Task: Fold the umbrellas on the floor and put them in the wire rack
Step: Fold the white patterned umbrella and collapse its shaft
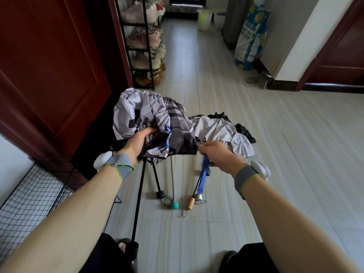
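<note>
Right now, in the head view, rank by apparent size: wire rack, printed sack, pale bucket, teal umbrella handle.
Largest to smallest:
1. wire rack, nearest and cut off by the frame
2. printed sack
3. pale bucket, shrunk by distance
4. teal umbrella handle

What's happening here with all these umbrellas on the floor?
A person is gathering up a patterned umbrella. The left hand grips its bunched canopy, and the right hand pinches a blue strap that hangs down. Other umbrellas lie unfolded on the floor beneath, among them a pale umbrella, with a teal handle and a wooden handle pointing toward the person. The wire rack stands at the lower left.
</note>
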